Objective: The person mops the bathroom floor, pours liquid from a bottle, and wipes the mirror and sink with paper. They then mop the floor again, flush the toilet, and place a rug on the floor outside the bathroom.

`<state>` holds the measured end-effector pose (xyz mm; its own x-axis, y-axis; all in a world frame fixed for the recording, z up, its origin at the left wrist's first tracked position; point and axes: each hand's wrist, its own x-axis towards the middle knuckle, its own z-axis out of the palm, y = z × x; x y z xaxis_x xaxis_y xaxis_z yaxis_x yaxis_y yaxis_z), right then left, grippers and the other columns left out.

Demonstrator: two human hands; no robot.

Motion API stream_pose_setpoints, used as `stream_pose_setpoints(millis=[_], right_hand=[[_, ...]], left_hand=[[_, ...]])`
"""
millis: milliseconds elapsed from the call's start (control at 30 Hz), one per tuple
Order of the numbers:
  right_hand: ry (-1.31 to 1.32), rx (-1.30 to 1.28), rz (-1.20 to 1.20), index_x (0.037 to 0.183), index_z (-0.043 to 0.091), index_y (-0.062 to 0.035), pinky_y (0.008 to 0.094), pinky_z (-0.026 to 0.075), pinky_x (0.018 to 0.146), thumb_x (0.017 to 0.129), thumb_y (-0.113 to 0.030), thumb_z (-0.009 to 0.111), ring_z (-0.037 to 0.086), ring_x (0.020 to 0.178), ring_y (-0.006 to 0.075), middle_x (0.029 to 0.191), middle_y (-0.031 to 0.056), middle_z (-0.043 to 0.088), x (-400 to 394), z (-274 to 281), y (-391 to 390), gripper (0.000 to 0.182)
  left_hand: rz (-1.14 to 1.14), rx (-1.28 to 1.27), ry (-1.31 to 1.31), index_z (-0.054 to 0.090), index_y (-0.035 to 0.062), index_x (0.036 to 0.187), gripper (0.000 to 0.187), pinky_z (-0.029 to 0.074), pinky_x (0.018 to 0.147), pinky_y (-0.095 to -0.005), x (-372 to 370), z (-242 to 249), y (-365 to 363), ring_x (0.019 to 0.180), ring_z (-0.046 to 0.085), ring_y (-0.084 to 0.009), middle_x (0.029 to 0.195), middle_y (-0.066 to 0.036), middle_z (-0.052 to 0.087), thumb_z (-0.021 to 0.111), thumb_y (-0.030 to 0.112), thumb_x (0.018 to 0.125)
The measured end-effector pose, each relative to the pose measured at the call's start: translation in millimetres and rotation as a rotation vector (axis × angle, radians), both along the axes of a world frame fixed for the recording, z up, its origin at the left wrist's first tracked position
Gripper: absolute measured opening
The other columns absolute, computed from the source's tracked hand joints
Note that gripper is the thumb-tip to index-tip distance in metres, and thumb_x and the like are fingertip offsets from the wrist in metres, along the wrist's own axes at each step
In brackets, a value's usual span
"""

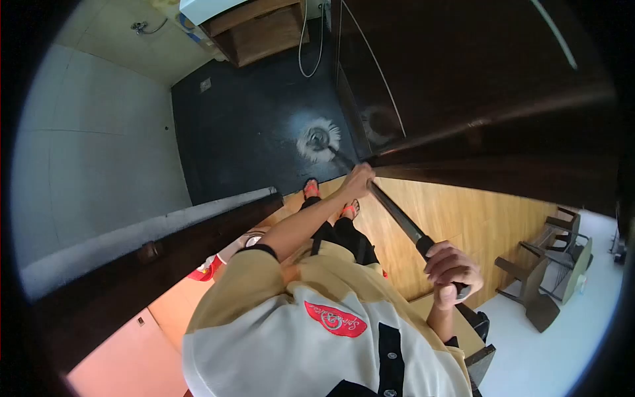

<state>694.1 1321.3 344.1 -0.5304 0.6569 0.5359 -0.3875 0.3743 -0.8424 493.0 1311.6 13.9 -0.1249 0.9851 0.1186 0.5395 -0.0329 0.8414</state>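
nearest the camera is the person's shirt [317,344], cream and grey with dark buttons, and on its chest a red patch [335,319] with white script too small and warped to read. just past it the right hand [451,268] is closed in a fist around the top end of the mop handle [397,212], its fingers wrapped over the dark grip so the very tip of the handle is hidden. the handle runs away from that fist on a slant, up and to the left, to the left hand [357,180], which is closed around it lower down at the end of a bare, outstretched arm. below that arm show dark trousers and two feet in red sandals [311,190] on the wood floor [450,218], at the edge where it meets the dark floor [251,132]. beyond the left hand the handle ends in the white mop head [318,139], spread flat on the dark floor near a dark door [463,79], ringed by a pale wet smear. farther off, a white cord [303,46] hangs beside a wooden cabinet [258,30] cut off by the top edge. a chair [546,264] stands at the right, partly lost in the lens rim.
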Motion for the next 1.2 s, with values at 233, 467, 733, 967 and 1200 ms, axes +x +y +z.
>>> stream_pose_setpoints(millis=[233,467,733,967,1200], right_hand=[[-0.071,-0.036,-0.227,0.073,0.047,-0.0018,0.0448,0.046,0.07,0.085,-0.009,0.053,0.055,0.06,0.0225,0.061,0.0112,0.054,-97,-105,17,0.015],[0.012,-0.299,0.082,0.064,0.046,-0.0033,0.0373,0.042,0.061,0.082,-0.01,0.051,0.047,0.048,0.0185,0.049,0.0067,0.046,-115,-16,78,0.02],[0.002,-0.25,0.194,0.06,0.051,-0.0013,0.0394,0.046,0.053,0.08,-0.011,0.057,0.051,0.044,0.0205,0.052,0.0082,0.052,-160,-9,76,0.023],[-0.092,-0.159,0.136,0.066,0.052,0.0018,0.0393,0.048,0.063,0.077,-0.001,0.053,0.058,0.061,0.0254,0.065,0.0132,0.058,-267,-139,49,0.011],[-0.096,-0.13,0.289,0.071,0.053,0.0032,0.0452,0.043,0.086,0.078,0.001,0.05,0.06,0.077,0.0255,0.074,0.0137,0.06,-415,-198,55,0.008]], left_hand=[[0.176,-0.047,0.257,0.054,0.008,0.081,0.019,0.043,0.082,-0.0459,-123,-66,73,0.099,0.049,-0.0359,0.095,-0.014,0.054,0.064,0.013,0.066],[0.381,-0.17,0.152,0.054,0.0051,0.077,0.013,0.04,0.08,-0.0453,-100,28,-18,0.088,0.048,-0.0361,0.083,-0.012,0.055,0.065,0.011,0.072],[0.537,-0.326,0.07,0.058,0.0027,0.073,0.014,0.042,0.073,-0.0459,-137,38,-23,0.093,0.049,-0.0343,0.087,-0.016,0.053,0.064,0.014,0.07],[0.601,-0.33,0.332,0.059,0.0106,0.089,0.02,0.039,0.082,-0.0502,-299,-22,-11,0.115,0.044,-0.0315,0.112,-0.01,0.054,0.065,0.018,0.071],[0.902,-0.219,0.529,0.058,0.0113,0.093,0.029,0.035,0.084,-0.0486,-394,-33,-19,0.114,0.045,-0.0283,0.109,-0.008,0.055,0.059,0.036,0.079]])
